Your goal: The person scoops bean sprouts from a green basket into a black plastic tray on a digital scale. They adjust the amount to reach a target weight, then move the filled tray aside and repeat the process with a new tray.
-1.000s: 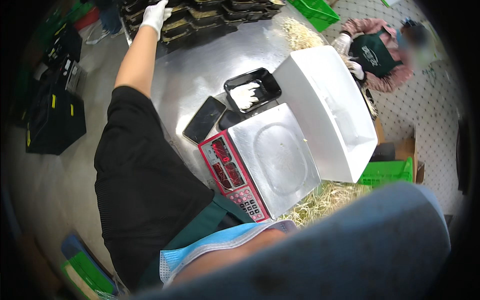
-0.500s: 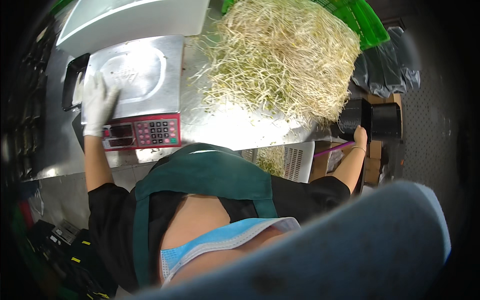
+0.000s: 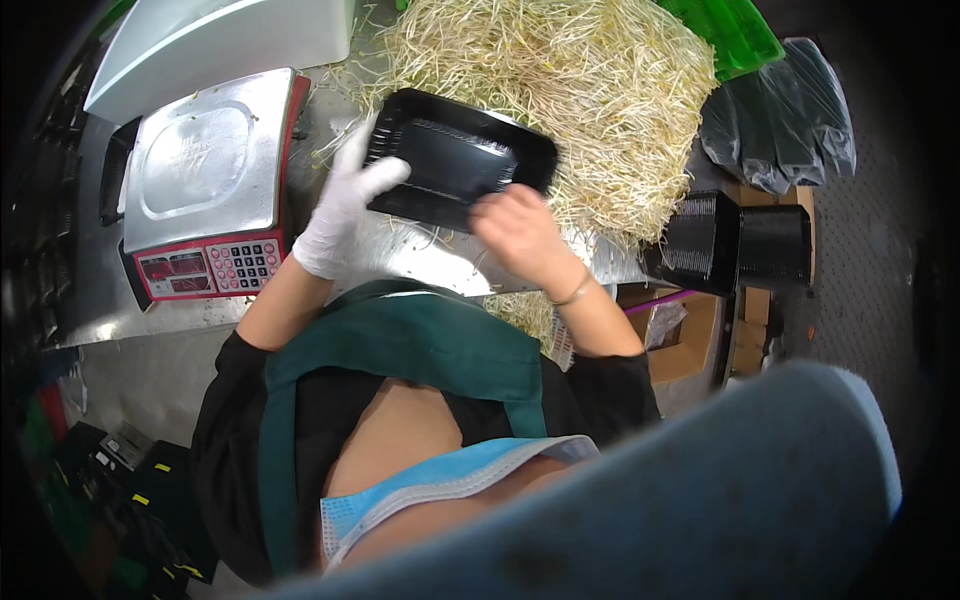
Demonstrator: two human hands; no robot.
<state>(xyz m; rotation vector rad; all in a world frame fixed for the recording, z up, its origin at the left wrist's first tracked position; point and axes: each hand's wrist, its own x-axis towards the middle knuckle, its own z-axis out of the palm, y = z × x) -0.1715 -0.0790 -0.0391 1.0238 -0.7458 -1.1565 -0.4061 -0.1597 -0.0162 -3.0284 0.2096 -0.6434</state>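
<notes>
A shallow black plastic tray (image 3: 448, 158) is held up just in front of a large pile of pale bean sprouts (image 3: 610, 70). My left hand (image 3: 345, 205), in a white glove, grips its left side, thumb toward the middle. My bare right hand (image 3: 520, 235) has its fingers curled on the lower right edge of the same tray. To the left is a red scale (image 3: 203, 185) with a steel platform, which holds nothing but a few small bits. Stacks of black trays (image 3: 700, 243) stand at the right end of the steel table (image 3: 420, 262).
A white foam box (image 3: 200, 45) is behind the scale, and another black tray (image 3: 115, 170) lies beside it. A green crate (image 3: 735, 30) and plastic-wrapped dark packs (image 3: 780, 115) are at the back right. Cardboard boxes (image 3: 680, 350) sit below the table, dark crates (image 3: 150, 500) at lower left.
My left hand has left the scale and my right hand the tray stacks. Both came inward and now hold a tray. A second ago the view faced elsewhere, with my left arm stretched toward filled trays.
</notes>
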